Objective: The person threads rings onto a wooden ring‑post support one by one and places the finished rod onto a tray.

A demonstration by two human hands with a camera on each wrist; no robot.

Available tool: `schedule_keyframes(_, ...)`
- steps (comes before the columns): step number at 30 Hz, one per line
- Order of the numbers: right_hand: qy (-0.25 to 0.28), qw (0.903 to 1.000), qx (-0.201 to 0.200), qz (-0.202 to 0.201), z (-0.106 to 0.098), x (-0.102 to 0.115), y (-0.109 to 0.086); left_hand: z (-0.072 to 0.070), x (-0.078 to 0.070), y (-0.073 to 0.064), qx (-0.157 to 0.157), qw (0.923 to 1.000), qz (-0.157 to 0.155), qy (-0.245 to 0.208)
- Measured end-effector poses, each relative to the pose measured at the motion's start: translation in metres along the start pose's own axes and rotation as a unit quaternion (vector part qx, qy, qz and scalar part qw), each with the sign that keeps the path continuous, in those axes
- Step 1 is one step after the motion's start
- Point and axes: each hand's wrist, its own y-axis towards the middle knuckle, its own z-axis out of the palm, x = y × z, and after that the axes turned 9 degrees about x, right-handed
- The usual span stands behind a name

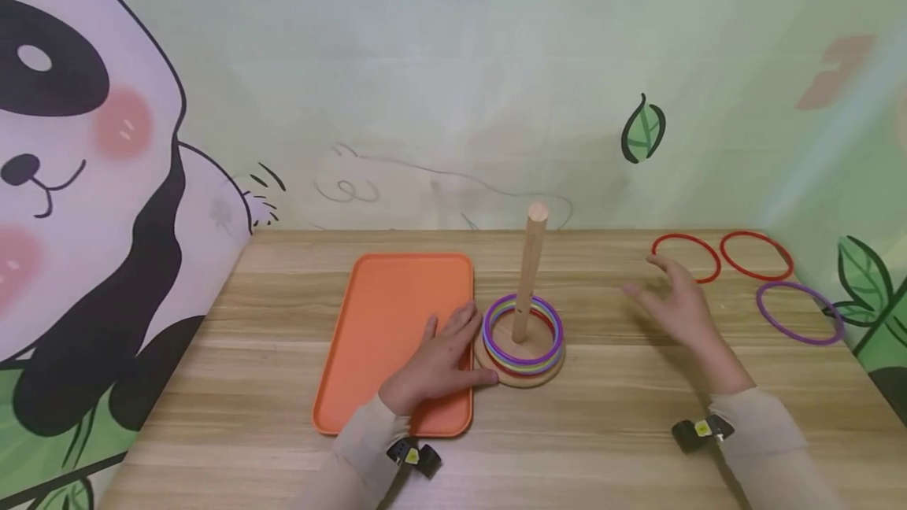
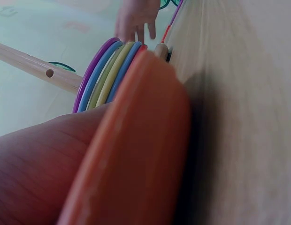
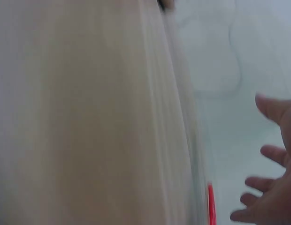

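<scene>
A wooden peg stand (image 1: 527, 274) rises from a round base, with several coloured rings (image 1: 489, 337) stacked around its foot, purple on top. In the left wrist view the stacked rings (image 2: 96, 77) show purple, blue, green, yellow and red. My left hand (image 1: 442, 360) lies over the right edge of an orange tray (image 1: 386, 297), its thumb and fingertips at the side of the stand's base. To the right, my right hand (image 1: 676, 305) is held over the table with fingers spread and nothing in it. Its fingertips are near a red ring (image 1: 719, 258).
A second red ring (image 1: 791, 262) and a purple ring (image 1: 801, 339) lie flat at the table's far right. Behind the wooden table (image 1: 588, 447) stands a wall (image 1: 453, 101) painted with a panda and leaves.
</scene>
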Motion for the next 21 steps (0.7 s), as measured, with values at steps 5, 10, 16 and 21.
schedule_keyframes(5, -0.028, 0.9972, -0.010, 0.068, -0.032, -0.033, 0.008, 0.001, -0.001, 0.000, 0.003, 1.0000, -0.003, -0.001)
schedule_keyframes(10, -0.088, 0.9902, 0.034, 0.103, -0.048, -0.056, 0.013, 0.002, -0.001, 0.000, 0.005, 1.0000, -0.007, 0.001)
schedule_keyframes(16, -0.139, 0.9808, 0.067, 0.119, -0.046, -0.059, 0.010, 0.002, -0.001, 0.001, 0.008, 0.9999, -0.008, 0.002)
schedule_keyframes(21, -0.139, 0.9845, 0.050, 0.094, -0.037, -0.058, 0.008, 0.001, -0.001, 0.001, 0.005, 1.0000, -0.001, 0.000)
